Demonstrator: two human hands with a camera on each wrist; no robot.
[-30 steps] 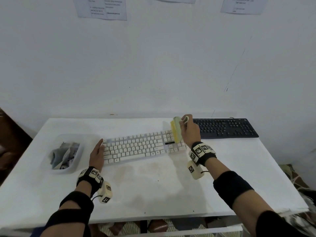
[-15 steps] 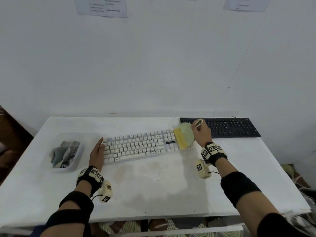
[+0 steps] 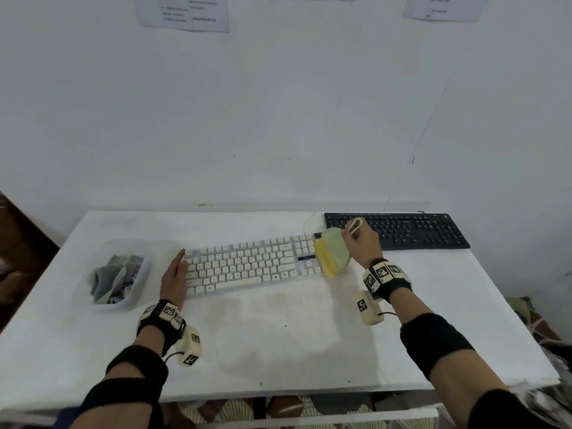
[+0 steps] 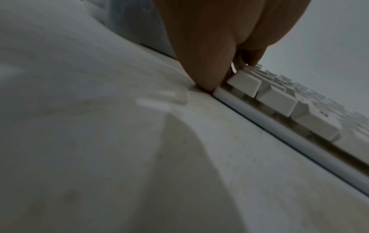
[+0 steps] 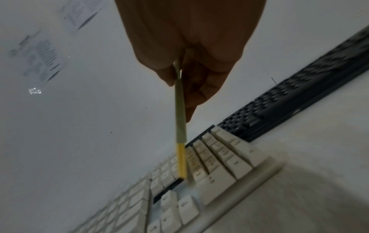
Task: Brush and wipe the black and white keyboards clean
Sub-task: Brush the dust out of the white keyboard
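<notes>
White keyboard (image 3: pixel 250 264) is lying across the middle of the desk (image 3: pixel 278 335), slightly angled. Black keyboard (image 3: pixel 399 231) is sitting at the far right of the desk, close to the wall, just beyond the white one's right end.

Right hand (image 3: pixel 362 243) is pinching the handle of a pale green brush (image 3: pixel 334 250), fingers curled round it. The brush's yellow bristles (image 3: pixel 325 258) are touching down on the right-hand key block of the white keyboard; in the right wrist view the brush (image 5: pixel 180 119) is seen edge-on, bristle tips (image 5: pixel 181 164) meeting the keys beside a dark strip.

Left hand (image 3: pixel 174 278) is lying flat, fingers straight, its grip released, pressing against the left end of the white keyboard. In the left wrist view the fingertips (image 4: pixel 205 85) are resting on the desk, touching the keyboard's corner.

A clear tub (image 3: pixel 136 297) holding crumpled grey cloths (image 3: pixel 116 281) is standing at the desk's left, near the left hand. Printed papers (image 3: pixel 185 10) are hanging on the wall above.
</notes>
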